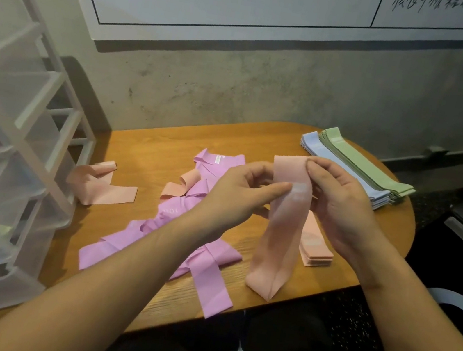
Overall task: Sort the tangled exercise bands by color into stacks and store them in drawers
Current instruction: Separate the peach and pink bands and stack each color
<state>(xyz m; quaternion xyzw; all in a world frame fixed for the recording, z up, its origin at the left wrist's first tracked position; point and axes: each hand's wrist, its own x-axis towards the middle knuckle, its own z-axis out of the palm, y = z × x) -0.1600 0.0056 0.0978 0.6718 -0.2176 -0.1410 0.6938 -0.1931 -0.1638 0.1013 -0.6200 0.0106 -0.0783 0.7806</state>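
Observation:
Both hands hold one peach band (pixel 280 232) upright above the wooden table (pixel 149 146); its lower end hangs near the table's front edge. My left hand (pixel 239 195) pinches its side, my right hand (pixel 339 199) grips its top. Behind it lies a small flat stack of peach bands (pixel 316 247). A tangle of pink bands (pixel 199 249) with a peach one (pixel 179 186) caught in it sprawls mid-table. A loose peach band (pixel 102 187) lies at the left. Neat green stack (pixel 364 163) rests on a blue stack (pixel 346 176) at the back right.
A translucent plastic drawer unit (pixel 3 155) stands at the table's left end, with some coloured bands showing inside its drawers. A whiteboard (pixel 252 4) hangs on the concrete wall behind. A white stool (pixel 458 311) sits right of the table.

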